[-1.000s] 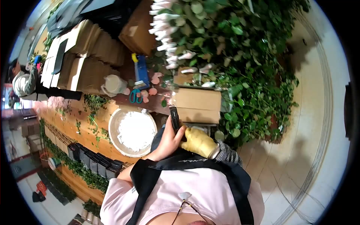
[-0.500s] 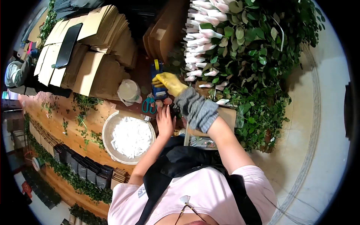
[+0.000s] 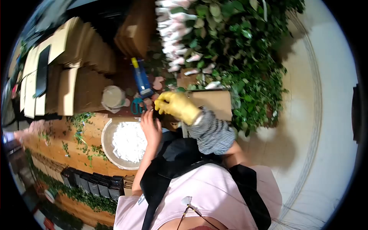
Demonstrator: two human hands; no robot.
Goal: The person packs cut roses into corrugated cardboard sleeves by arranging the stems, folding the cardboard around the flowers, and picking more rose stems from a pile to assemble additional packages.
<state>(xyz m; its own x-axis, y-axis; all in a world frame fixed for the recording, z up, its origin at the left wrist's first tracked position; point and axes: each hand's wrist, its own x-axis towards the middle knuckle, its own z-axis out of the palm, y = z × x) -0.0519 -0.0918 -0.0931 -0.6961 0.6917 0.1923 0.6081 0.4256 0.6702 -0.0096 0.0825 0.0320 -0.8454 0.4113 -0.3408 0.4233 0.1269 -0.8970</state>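
Note:
My right hand wears a yellow glove and a grey knitted sleeve cover. It hovers over the near edge of the dark work surface, with bent fingers apart and nothing visible in them. My bare left hand is just left of it, fingers stretched and apart, beside the rim of a round tub full of small white pieces. Teal-handled scissors lie just beyond my left fingertips. A long blue tool with a yellow end lies behind them. Pinkish round bits lie near it.
Stacked cardboard sheets stand at the left, with a black phone-like slab on them. A white cup-like container stands in front. Leafy stems with white-wrapped heads are heaped at the right, beside a cardboard box.
My gloved right hand has drawn back toward my body, away from the blue tool. My left hand stays near the scissors. The whole view has shifted as my head moved.

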